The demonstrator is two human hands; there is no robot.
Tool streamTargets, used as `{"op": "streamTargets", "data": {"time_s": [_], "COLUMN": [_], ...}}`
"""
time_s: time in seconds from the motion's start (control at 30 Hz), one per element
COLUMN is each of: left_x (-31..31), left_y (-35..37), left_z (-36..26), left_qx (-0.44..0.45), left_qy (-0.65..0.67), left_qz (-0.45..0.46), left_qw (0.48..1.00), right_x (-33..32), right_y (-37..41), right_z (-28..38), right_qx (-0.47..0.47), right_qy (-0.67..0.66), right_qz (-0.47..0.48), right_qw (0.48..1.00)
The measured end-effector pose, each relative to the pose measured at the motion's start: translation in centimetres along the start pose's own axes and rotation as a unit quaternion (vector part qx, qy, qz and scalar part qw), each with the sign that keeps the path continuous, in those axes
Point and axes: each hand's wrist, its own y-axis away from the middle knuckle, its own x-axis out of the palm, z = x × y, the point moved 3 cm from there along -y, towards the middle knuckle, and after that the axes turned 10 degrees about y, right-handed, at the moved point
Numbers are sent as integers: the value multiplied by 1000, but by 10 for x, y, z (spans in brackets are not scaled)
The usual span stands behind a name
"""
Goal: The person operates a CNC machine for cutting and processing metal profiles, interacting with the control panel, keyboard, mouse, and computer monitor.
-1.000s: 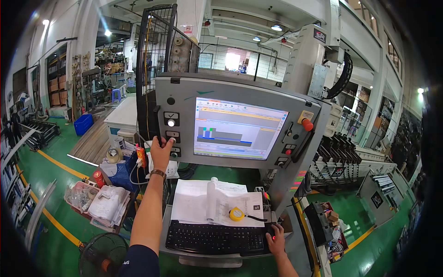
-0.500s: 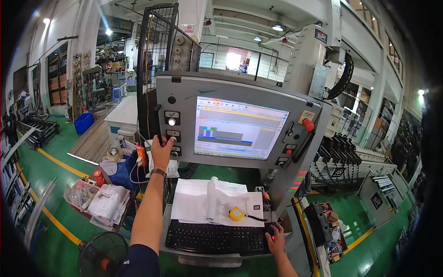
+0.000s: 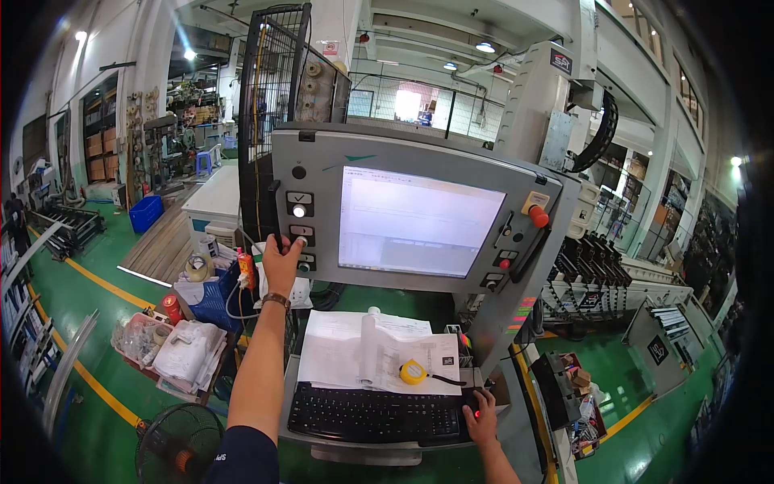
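The grey control panel point(image 3: 403, 147) stands before me with its lit screen point(image 3: 419, 218). My left hand point(image 3: 282, 266) is closed at the panel's left edge, its fingers at the black handle point(image 3: 274, 206). One digit reaches a push button point(image 3: 301, 241) beside it. Lower right, my right hand point(image 3: 484, 418) lies curled over a black computer mouse point(image 3: 469, 397) that glows red. The mouse sits right of the black keyboard point(image 3: 371, 413). Papers point(image 3: 334, 351) with a rolled sheet lie behind the keyboard, and a yellow tape measure point(image 3: 414, 372) rests on them.
A red emergency stop knob point(image 3: 538, 216) juts from the panel's right side. At left stand a blue crate point(image 3: 222, 300), a bin of plastic bags point(image 3: 139, 340) and a floor fan point(image 3: 179, 444). Boxes point(image 3: 579, 379) with odds and ends are at right.
The screen has switched from a coloured bar drawing with an orange toolbar to a mostly white page with faint lines. Both hands stay in place.
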Motion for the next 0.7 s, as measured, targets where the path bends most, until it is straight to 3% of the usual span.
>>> {"op": "streamTargets", "data": {"time_s": [0.7], "left_x": [0], "left_y": [0], "left_z": [-1], "left_qx": [-4], "left_qy": [-7], "left_qz": [-1], "left_qw": [1000], "right_x": [-3], "right_y": [5], "right_z": [-2], "right_qx": [8], "right_qy": [-2], "right_qz": [-18], "right_qw": [1000]}}
